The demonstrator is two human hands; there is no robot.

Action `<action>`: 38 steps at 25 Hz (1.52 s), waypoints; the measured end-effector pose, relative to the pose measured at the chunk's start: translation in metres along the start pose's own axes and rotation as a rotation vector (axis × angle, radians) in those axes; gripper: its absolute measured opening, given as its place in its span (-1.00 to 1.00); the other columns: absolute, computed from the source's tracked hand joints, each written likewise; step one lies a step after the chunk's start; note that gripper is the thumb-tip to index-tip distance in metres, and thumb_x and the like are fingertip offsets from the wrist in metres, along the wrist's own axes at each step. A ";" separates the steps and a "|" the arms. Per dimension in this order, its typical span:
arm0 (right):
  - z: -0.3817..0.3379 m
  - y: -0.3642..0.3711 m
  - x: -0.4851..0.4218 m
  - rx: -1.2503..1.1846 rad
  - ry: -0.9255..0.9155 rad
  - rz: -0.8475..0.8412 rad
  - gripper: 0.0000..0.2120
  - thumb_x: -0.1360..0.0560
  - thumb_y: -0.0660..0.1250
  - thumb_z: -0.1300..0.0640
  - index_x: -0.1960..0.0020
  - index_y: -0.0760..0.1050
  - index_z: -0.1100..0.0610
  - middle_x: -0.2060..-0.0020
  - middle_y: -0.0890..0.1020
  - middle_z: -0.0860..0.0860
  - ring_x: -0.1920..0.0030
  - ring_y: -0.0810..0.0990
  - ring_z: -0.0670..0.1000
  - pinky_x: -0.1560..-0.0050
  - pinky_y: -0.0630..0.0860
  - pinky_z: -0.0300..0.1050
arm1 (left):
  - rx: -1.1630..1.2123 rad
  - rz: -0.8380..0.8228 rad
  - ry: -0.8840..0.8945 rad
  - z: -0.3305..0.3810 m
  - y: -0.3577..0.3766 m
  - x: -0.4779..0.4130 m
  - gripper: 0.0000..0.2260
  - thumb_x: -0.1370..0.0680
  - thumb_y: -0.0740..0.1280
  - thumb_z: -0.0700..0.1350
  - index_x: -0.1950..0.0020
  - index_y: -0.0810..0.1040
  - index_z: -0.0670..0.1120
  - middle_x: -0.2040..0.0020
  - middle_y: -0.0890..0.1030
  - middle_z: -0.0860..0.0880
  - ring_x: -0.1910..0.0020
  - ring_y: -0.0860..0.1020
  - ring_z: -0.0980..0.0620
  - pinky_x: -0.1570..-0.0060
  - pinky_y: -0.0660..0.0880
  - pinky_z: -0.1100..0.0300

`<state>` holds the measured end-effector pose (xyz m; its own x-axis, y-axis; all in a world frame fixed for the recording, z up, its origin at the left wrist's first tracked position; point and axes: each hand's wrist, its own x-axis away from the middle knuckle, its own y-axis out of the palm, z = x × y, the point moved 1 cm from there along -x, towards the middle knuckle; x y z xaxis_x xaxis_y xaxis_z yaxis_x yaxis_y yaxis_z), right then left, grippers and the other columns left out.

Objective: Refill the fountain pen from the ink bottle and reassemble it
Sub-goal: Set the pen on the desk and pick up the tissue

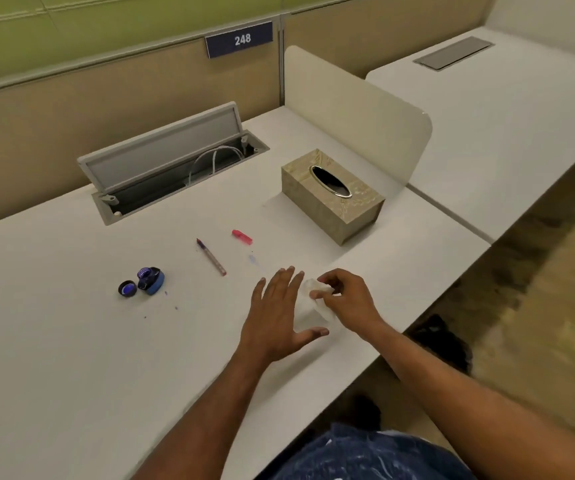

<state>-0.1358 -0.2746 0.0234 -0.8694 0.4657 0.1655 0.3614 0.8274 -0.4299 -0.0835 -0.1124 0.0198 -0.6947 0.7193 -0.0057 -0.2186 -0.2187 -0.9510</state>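
The fountain pen body point(211, 256), pink with a dark nib end, lies on the white desk point(71, 341). Its pink cap point(242, 236) lies apart to the right. The open ink bottle point(151, 279) sits at the left, its black lid point(127, 288) beside it. My left hand point(275, 317) is spread flat, fingers apart, next to a white tissue point(308, 315). My right hand point(343, 299) pinches the top of that tissue. Neither hand touches the pen.
A beige tissue box point(332, 195) stands behind the hands. An open cable hatch point(171, 164) with white wires is at the back. Small ink spots point(252, 259) mark the desk. The desk edge runs diagonally at the right.
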 end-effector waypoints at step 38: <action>0.268 -0.358 0.021 0.212 0.126 0.652 -0.84 -0.41 0.36 0.37 0.09 0.66 0.20 0.17 0.61 0.01 0.19 0.52 -0.17 0.12 0.34 -0.51 | -0.044 -0.259 0.548 0.346 0.125 -0.223 -0.48 -0.54 0.32 -0.06 -0.49 0.28 0.03 -0.50 0.31 0.01 -0.43 0.33 -0.03 -0.39 0.36 0.05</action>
<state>-0.3735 -0.6455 -0.0575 -0.4471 0.8901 -0.0886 0.7112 0.2936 -0.6388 -0.1931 -0.5286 0.0097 -0.1665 0.9828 0.0799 -0.2970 0.0272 -0.9545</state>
